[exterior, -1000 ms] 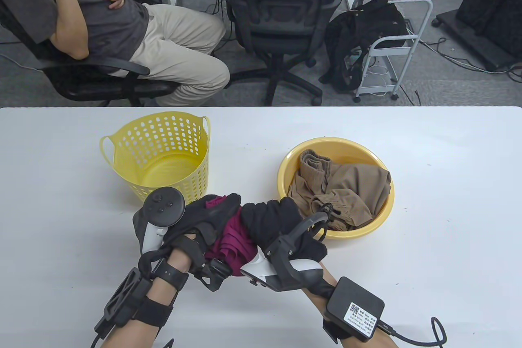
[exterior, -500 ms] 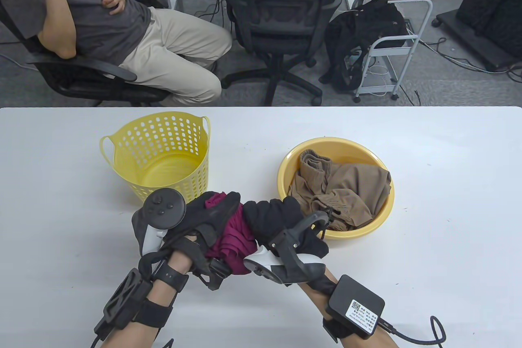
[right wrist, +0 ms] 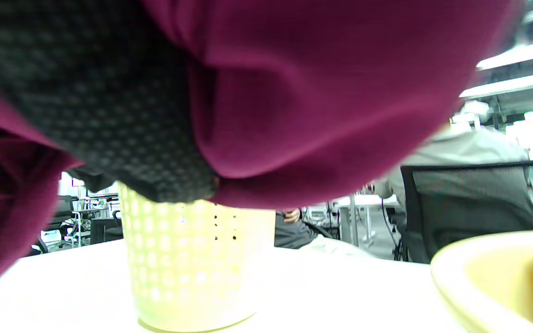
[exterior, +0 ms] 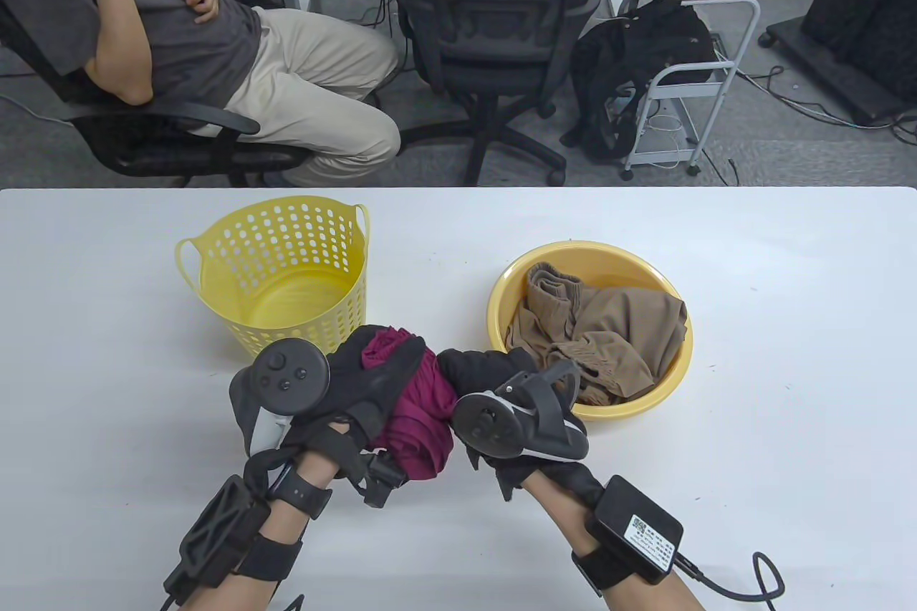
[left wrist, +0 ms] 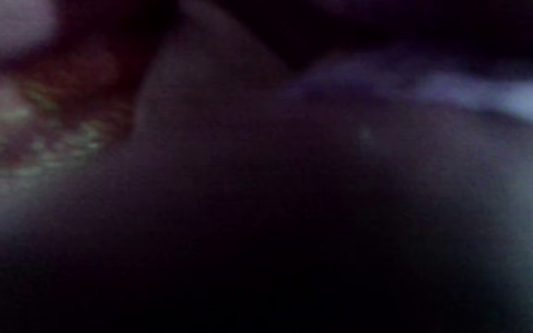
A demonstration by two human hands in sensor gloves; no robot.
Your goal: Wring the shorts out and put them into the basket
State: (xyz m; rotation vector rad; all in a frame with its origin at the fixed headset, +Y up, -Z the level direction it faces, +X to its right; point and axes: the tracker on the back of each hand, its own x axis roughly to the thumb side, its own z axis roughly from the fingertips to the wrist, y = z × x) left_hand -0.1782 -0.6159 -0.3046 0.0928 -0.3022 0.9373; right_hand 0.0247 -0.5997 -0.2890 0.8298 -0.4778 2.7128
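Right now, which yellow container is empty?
The perforated basket, left of the hands, is empty. The solid-walled basin on the right holds tan clothing.

No legible text; tiny print on black wrist box (exterior: 635,530) label unreadable

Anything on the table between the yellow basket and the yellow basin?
Only bare white table separates the basket from the basin in the table view; the gripped maroon shorts sit nearer the camera.
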